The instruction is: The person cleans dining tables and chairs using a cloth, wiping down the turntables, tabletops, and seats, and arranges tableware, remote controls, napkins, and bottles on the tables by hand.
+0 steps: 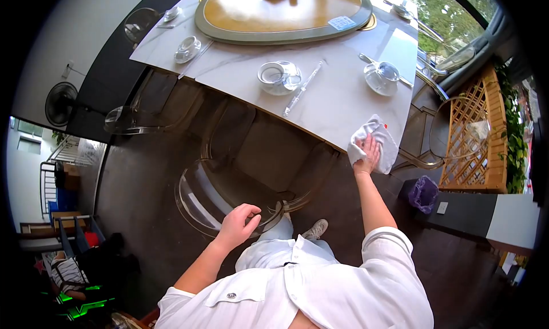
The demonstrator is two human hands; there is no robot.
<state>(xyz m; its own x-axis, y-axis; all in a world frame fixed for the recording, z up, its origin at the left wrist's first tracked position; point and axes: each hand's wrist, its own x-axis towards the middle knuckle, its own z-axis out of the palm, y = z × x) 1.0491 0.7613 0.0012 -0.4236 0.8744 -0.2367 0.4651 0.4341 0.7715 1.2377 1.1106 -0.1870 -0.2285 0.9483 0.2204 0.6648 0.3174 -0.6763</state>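
My right hand (368, 153) presses a crumpled white cloth (386, 149) against the near right corner of the marble-patterned table (240, 66). Part of the cloth hangs over the edge, and a small red spot shows beside it. Lower down, my left hand (239, 225) is loosely curled over the rounded back of a clear chair (197, 194), with nothing visible in its fingers; whether it touches the chair I cannot tell. Nearest the cloth is a place setting with a clear glass cup and dishes (381, 77). Another stack of glass dishes (279, 77) stands beside a wrapped utensil packet (303, 89).
A large round turntable (280, 40) covers the table's far middle. More clear chairs (128, 120) line the near side. At right are a purple-lined bin (423, 194) and a wooden lattice (472, 140). A black fan (61, 104) is at left.
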